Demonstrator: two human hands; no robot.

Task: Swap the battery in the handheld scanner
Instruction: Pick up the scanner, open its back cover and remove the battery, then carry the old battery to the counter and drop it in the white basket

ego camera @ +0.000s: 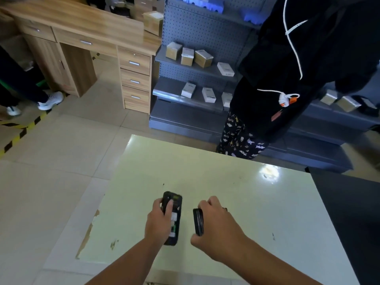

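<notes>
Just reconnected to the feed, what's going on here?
A person is working over a pale table. The left hand holds the scanner back side up, its compartment open. The right hand holds a flat black piece, battery or cover, I cannot tell which, apart from the scanner.

hands (158, 221): 2 | scanner (172, 218): 1 | back cover (198, 222): 1 | table (226, 192): 1 | desk (82, 23): 1

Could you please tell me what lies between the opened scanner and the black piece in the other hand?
In the head view, only bare pale table top shows between the black handheld scanner and the flat black ribbed piece.
</notes>
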